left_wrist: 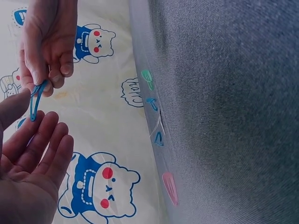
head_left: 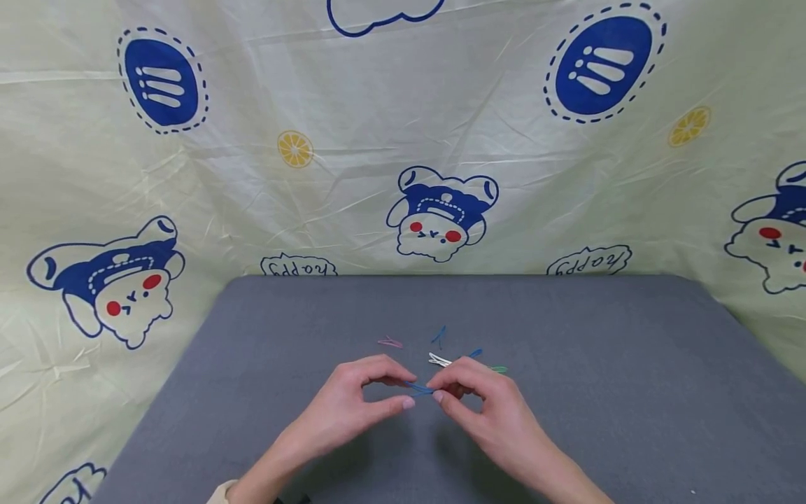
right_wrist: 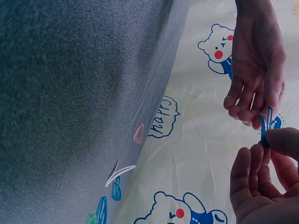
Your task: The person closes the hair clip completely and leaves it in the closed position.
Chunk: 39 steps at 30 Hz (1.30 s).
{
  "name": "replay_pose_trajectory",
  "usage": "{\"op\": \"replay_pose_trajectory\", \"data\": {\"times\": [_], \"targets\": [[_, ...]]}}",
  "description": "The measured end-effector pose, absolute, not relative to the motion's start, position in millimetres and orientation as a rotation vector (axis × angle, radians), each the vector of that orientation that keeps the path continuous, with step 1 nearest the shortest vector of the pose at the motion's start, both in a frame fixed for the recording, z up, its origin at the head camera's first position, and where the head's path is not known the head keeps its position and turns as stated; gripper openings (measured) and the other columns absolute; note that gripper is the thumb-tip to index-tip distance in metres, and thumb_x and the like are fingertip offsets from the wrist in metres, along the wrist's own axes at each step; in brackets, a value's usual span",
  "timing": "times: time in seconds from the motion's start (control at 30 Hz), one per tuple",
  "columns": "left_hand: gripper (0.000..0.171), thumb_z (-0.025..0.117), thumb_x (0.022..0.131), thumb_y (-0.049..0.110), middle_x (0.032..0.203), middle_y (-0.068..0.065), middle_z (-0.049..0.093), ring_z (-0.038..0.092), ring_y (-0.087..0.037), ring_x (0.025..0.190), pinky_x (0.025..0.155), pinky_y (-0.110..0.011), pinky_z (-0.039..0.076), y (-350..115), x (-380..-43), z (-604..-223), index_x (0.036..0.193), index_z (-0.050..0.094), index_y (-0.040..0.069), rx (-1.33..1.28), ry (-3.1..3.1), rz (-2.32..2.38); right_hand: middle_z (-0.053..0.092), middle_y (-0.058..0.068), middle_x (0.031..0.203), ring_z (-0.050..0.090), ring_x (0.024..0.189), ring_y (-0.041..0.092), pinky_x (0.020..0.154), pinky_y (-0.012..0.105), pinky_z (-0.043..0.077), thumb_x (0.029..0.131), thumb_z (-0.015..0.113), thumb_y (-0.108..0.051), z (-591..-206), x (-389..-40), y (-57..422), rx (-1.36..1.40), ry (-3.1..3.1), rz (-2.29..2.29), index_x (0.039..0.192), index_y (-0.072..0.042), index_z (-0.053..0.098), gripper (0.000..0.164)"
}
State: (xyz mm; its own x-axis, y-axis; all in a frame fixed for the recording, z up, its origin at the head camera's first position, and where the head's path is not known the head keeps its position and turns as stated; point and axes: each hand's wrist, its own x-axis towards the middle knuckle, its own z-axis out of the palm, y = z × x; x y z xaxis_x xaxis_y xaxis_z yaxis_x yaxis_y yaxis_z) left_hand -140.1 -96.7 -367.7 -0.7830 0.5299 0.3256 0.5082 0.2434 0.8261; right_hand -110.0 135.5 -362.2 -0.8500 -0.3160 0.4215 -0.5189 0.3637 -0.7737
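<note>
Both hands are above the grey-covered table (head_left: 598,336). Between them is a blue snap hair clip (left_wrist: 34,107), its two legs spread apart. The right hand (head_left: 494,399) pinches the clip's wide end between thumb and fingers. The left hand (head_left: 349,397) is at the narrow end, index finger touching; thumb and index stand slightly apart, and whether they grip cannot be told. On the table beyond lie a pink clip (left_wrist: 170,186), a white clip (head_left: 439,360), a green clip (left_wrist: 147,77) and two further blue clips (right_wrist: 102,210). A printed sheet (head_left: 352,217) hangs behind.
</note>
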Motion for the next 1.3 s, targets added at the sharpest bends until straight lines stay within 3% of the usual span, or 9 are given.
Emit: {"op": "replay_pose_trajectory", "data": {"times": [0.33, 0.6, 0.83, 1.13, 1.3], "targets": [[0.011, 0.073, 0.091, 0.025, 0.098, 0.016, 0.067, 0.063, -0.008, 0.094, 0.088, -0.032, 0.049, -96.6, -141.0, -370.8, 0.101, 0.072, 0.028, 1.031, 2.519, 1.614, 0.065, -0.008, 0.094, 0.059, 0.079, 0.009, 0.071, 0.028, 0.051, 0.092, 0.07, -0.011, -367.5, -110.5, 132.9, 0.754, -2.399, 1.503, 0.099, -0.027, 0.071, 0.017], [0.006, 0.073, 0.091, 0.021, 0.093, 0.009, 0.069, 0.062, -0.009, 0.089, 0.083, -0.031, 0.05, -93.9, -140.4, -370.5, 0.095, 0.073, 0.024, 1.004, 2.549, 1.631, 0.064, -0.013, 0.097, 0.059, 0.081, 0.009, 0.072, 0.027, 0.051, 0.092, 0.071, -0.013, -370.7, -110.9, 131.5, 0.744, -2.373, 1.481, 0.098, -0.026, 0.071, 0.015], [0.009, 0.075, 0.089, 0.016, 0.088, 0.017, 0.066, 0.062, -0.008, 0.087, 0.083, -0.035, 0.05, -92.9, -137.6, -369.9, 0.091, 0.074, 0.025, 0.903, 2.575, 1.627, 0.064, -0.012, 0.095, 0.06, 0.082, 0.01, 0.074, 0.029, 0.052, 0.092, 0.071, -0.013, -370.5, -110.2, 129.1, 0.694, -2.411, 1.543, 0.097, -0.028, 0.071, 0.017], [0.006, 0.074, 0.088, 0.013, 0.086, 0.018, 0.066, 0.062, -0.008, 0.085, 0.081, -0.036, 0.051, -90.8, -137.3, -372.4, 0.089, 0.074, 0.019, 0.871, 2.593, 1.63, 0.064, -0.008, 0.094, 0.061, 0.082, 0.011, 0.075, 0.029, 0.052, 0.092, 0.071, -0.015, -373.8, -111.5, 128.5, 0.643, -2.456, 1.591, 0.096, -0.026, 0.07, 0.013], [0.009, 0.075, 0.088, 0.013, 0.085, 0.019, 0.066, 0.062, -0.007, 0.085, 0.081, -0.035, 0.05, -90.2, -137.4, -374.8, 0.087, 0.073, 0.022, 0.868, 2.61, 1.624, 0.065, -0.005, 0.092, 0.062, 0.082, 0.013, 0.075, 0.029, 0.053, 0.09, 0.073, -0.013, -375.8, -112.3, 127.0, 0.603, -2.462, 1.628, 0.094, -0.027, 0.07, 0.015]]}}
